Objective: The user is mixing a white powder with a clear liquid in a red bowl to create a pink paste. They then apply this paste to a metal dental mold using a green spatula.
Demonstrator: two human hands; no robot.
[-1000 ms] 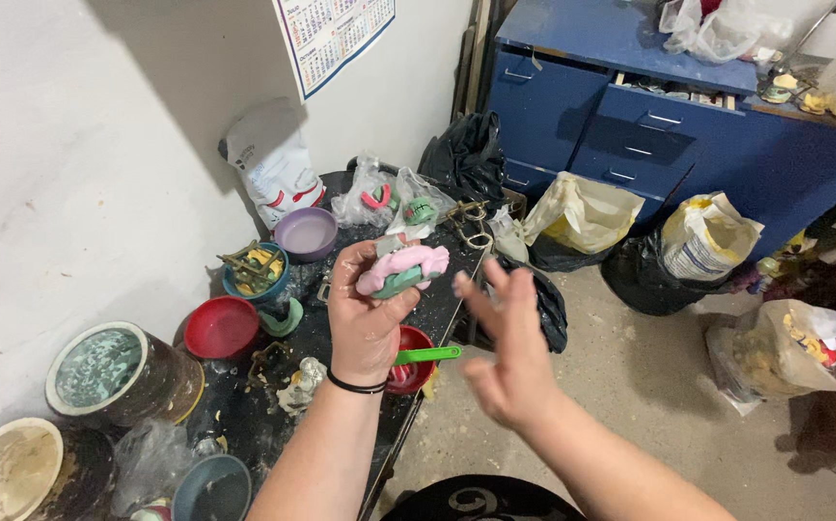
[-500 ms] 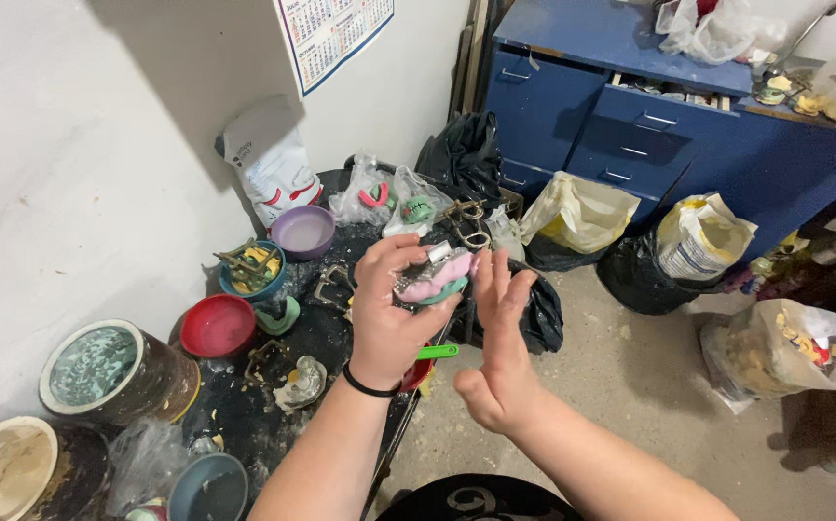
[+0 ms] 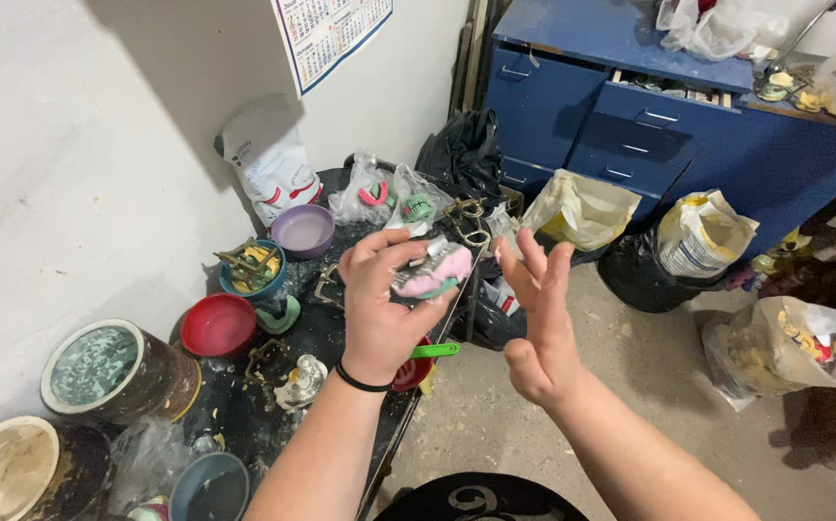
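A: Status on the left hand (image 3: 379, 309)?
B: Grip pinched round a pink-and-grey mould piece (image 3: 434, 273), with a green bit at its lower edge. Held up above the dark desk (image 3: 336, 323), right of the red bowl (image 3: 217, 324).
A: Right hand (image 3: 538, 318)?
B: Fingers spread, palm facing the piece, just beside it, not touching. Holds nothing.
A: Step?
B: Looks like mid-handling: one hand carries, the other is about to join. Judgement only.
A: Next move needs?
B: Right hand closing on the free side of the piece, left keeping it level. Purple bowl (image 3: 304, 230) sits behind the red bowl, near the wall.
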